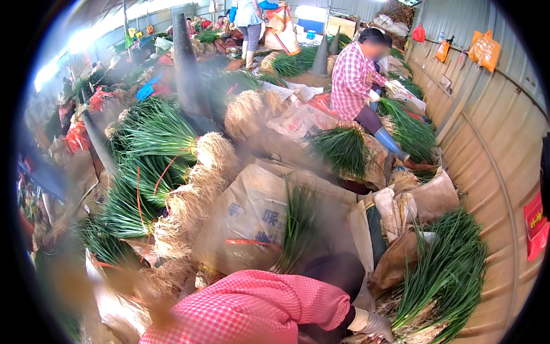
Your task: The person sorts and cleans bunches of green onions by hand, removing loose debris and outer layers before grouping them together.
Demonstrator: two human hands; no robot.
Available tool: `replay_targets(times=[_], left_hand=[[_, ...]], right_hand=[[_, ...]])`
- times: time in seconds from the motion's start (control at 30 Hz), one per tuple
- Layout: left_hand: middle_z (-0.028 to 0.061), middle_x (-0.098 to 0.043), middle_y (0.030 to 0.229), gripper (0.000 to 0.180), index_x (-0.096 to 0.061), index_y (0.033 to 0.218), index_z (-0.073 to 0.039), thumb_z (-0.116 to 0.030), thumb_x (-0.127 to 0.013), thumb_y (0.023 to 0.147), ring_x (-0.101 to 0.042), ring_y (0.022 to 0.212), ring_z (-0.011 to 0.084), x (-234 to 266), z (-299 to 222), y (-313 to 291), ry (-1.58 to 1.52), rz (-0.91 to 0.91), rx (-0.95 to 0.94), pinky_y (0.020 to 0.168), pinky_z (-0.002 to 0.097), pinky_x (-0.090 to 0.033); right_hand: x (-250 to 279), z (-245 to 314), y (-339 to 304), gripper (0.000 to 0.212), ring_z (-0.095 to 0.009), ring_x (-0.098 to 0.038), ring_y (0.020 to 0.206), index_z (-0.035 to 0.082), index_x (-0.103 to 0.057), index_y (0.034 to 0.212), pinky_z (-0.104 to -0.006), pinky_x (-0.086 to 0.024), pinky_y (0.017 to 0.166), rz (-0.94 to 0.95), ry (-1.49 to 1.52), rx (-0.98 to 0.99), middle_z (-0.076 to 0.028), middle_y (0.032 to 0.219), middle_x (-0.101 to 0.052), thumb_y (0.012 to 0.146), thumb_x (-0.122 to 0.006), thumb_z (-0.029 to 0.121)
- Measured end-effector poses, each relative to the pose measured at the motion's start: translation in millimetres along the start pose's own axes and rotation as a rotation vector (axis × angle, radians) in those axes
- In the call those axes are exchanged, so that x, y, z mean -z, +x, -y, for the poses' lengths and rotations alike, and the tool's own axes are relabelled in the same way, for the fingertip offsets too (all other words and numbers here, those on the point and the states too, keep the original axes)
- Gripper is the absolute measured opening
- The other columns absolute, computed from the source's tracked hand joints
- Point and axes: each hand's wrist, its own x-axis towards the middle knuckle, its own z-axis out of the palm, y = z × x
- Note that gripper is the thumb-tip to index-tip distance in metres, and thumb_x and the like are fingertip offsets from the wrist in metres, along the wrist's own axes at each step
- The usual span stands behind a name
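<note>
A pink checked sleeve crosses the lower edge from the left, and at its end is my left hand (371, 324) in a pale glove. It lies low at the right, beside the root ends of a large heap of green onions (444, 275). The lower edge cuts off its fingers in part, so their grip is unclear. My right hand is not in view. In front of me a small bunch of green onions (298, 221) lies on a pale woven sack (246, 206). Tied bunches of green onions (160, 135), roots turned toward the middle, are stacked at the left.
A dark upright cone (190, 74) rises behind the stacked bunches. Farther right sits a person in a checked shirt (350, 80), beside more onions. Another person (249, 28) stands at the back. A corrugated wall (492, 172) with hanging bags bounds the right side. Blurred smears cover the lower left.
</note>
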Motion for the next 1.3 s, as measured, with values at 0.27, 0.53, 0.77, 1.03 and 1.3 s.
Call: replay_targets(times=[0.27,0.53,0.77,1.03,1.3], left_hand=[[0.0119,-0.044,0.13,0.06,-0.035,0.135,-0.008,-0.03,-0.059,0.084,-0.046,0.113,0.0153,2.8,11.0,8.9,0.145,0.646,-0.702,0.085,0.0282,-0.043],[-0.0042,-0.042,0.068,0.038,-0.053,0.117,-0.006,-0.031,-0.055,0.089,-0.046,0.064,0.0091,17.2,-24.7,17.2,-0.459,0.053,0.148,0.074,0.0239,-0.046],[-0.0059,-0.03,0.058,0.041,-0.048,0.123,0.001,-0.023,-0.051,0.09,-0.038,0.056,0.0084,-9.2,-10.8,23.1,-0.453,0.084,0.148,0.069,0.0266,-0.045],[0.0011,-0.055,0.063,0.033,-0.061,0.112,-0.01,-0.025,-0.06,0.082,-0.042,0.046,0.0045,2.7,-1.0,30.1,-0.264,-0.173,0.246,0.036,0.0146,-0.028],[0.0053,-0.056,0.064,0.04,-0.058,0.075,-0.004,-0.043,-0.064,0.079,-0.041,0.043,0.0054,-17.3,4.2,25.2,0.051,-0.244,0.321,0.036,0.0171,-0.029]], right_hand=[[74.6,-53.0,-68.1,0.051,-0.024,-0.057,0.097,-0.005,-0.049,0.116,-0.0337,-0.045,0.083,-0.157,0.26,-0.203,-0.017,0.111,-0.056,0.088,-0.046,0.038],[161.1,-93.6,-88.6,0.048,-0.025,-0.058,0.095,-0.005,-0.051,0.111,-0.035,-0.046,0.082,0.078,0.164,-0.187,-0.016,0.108,-0.057,0.087,-0.046,0.037],[207.7,-63.2,37.2,0.027,-0.034,-0.061,0.086,0.001,-0.059,0.094,-0.0392,-0.048,0.074,-0.474,-0.833,-0.465,-0.019,0.083,-0.062,0.087,-0.05,0.026],[181.1,-71.7,-0.6,0.02,-0.015,-0.061,0.081,0.005,-0.061,0.099,-0.0248,-0.049,0.073,-0.315,-0.013,-0.127,-0.006,0.09,-0.063,0.083,-0.061,0.017],[68.3,-22.5,-39.9,0.013,-0.006,-0.052,0.055,0.006,-0.061,0.089,-0.0177,-0.042,0.047,-0.208,0.471,-0.098,0.0,0.069,-0.06,0.085,-0.062,0.018]])
